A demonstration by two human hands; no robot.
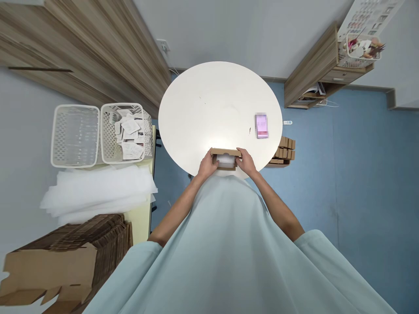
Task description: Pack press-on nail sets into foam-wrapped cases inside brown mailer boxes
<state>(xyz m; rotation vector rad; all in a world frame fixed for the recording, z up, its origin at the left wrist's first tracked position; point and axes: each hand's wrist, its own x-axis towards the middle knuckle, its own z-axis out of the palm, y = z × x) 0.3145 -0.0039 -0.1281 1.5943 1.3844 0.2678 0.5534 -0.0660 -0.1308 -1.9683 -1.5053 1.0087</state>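
Note:
A small brown cardboard box (226, 152) is held at the near edge of the round white table (209, 100), close to my body. Its lid stands partly raised, and whitish wrapping (225, 159) shows inside. My left hand (207, 164) grips the box's left side, thumb toward the opening. On the right side, my right hand (246, 163) grips the lid and side wall, its thumb also by the opening. What lies under the wrapping is hidden.
A phone (261, 126) lies on the table's right. At left are a basket of paper packets (131, 131), a basket of clear plastic items (76, 135), white foam sheets (104, 189) and flat cardboard boxes (52, 266). Small closed boxes (284, 150) sit low at right, near a wooden cabinet (314, 65).

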